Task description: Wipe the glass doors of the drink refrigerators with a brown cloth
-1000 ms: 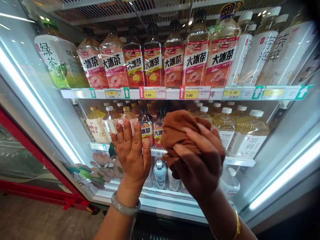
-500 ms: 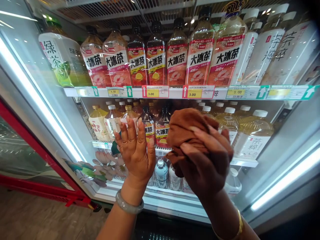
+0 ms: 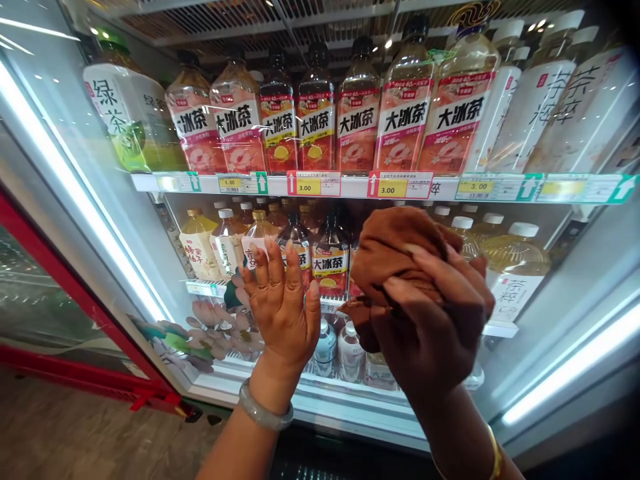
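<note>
My left hand (image 3: 283,305) lies flat with its fingers stretched out against the glass door (image 3: 545,267) of a drinks cooler; a pale bangle is on that wrist. To its right, my right hand (image 3: 433,320) is closed on a bunched brown cloth (image 3: 393,243) and presses it to the same glass in front of the middle shelf. A gold bangle is on the right wrist. Behind the glass, iced-tea bottles (image 3: 403,110) with red labels fill the upper shelf.
Yellow price tags (image 3: 307,185) run along the shelf edge. Pale tea bottles (image 3: 515,263) stand on the middle shelf at right, small water bottles (image 3: 325,347) on the lowest one. A lit strip (image 3: 75,193) and red door frame (image 3: 55,280) are at left, above a wooden floor (image 3: 75,440).
Both hands have shifted a little to the right on the glass, the right hand and cloth also slightly upward. The left hand stays flat and the view has drifted with them.
</note>
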Demonstrator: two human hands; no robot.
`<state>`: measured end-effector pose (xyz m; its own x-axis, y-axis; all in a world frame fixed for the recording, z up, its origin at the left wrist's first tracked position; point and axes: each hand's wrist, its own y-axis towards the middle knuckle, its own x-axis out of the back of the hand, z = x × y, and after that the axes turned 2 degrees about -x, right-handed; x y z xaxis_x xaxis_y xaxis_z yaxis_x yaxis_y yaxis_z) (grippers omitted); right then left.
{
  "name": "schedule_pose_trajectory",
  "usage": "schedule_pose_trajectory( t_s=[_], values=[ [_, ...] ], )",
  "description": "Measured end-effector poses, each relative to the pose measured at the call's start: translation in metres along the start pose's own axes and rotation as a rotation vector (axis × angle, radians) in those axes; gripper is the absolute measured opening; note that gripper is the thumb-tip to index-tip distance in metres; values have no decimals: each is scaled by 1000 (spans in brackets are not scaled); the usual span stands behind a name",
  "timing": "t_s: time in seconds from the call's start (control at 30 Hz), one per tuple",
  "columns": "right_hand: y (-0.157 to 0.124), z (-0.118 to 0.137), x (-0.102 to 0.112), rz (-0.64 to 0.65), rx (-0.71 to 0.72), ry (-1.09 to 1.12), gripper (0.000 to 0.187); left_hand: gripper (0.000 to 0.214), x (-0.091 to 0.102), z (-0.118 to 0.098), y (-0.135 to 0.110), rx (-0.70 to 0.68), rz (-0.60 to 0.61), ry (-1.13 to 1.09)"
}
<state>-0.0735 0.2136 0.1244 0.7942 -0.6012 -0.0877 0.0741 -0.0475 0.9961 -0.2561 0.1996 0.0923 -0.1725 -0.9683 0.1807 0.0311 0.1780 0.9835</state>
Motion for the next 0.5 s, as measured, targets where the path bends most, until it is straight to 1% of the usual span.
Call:
schedule_pose_trajectory(
  t_s=[0.07, 0.1, 0.2, 0.27, 0.3, 0.37, 0.43, 0.5],
  values=[
    [-3, 2, -3, -21, -11, 11, 12, 72, -1, 0, 0, -4, -2, 0],
    [-8, 5, -6, -17, 6, 28, 12, 71, -1, 0, 0, -7, -7, -2],
    [-23, 14, -16, 55, 100, 73, 13, 67, 0, 1, 0, -26, -31, -28],
    [-25, 15, -16, 101, 141, 88, 13, 66, 0, 1, 0, -41, -36, -42],
    [-22, 12, -13, 100, 138, 89, 13, 66, 0, 0, 0, -45, -32, -39],
    [-12, 1, -4, 53, 83, 67, 11, 69, 0, 0, 0, -47, -23, -21],
    [0, -11, 7, -21, -1, 17, 11, 71, 0, -1, -1, -44, -18, -8],
    [7, -18, 12, -70, -49, -23, 13, 72, -1, -2, -1, -42, -17, -7]
  ],
)
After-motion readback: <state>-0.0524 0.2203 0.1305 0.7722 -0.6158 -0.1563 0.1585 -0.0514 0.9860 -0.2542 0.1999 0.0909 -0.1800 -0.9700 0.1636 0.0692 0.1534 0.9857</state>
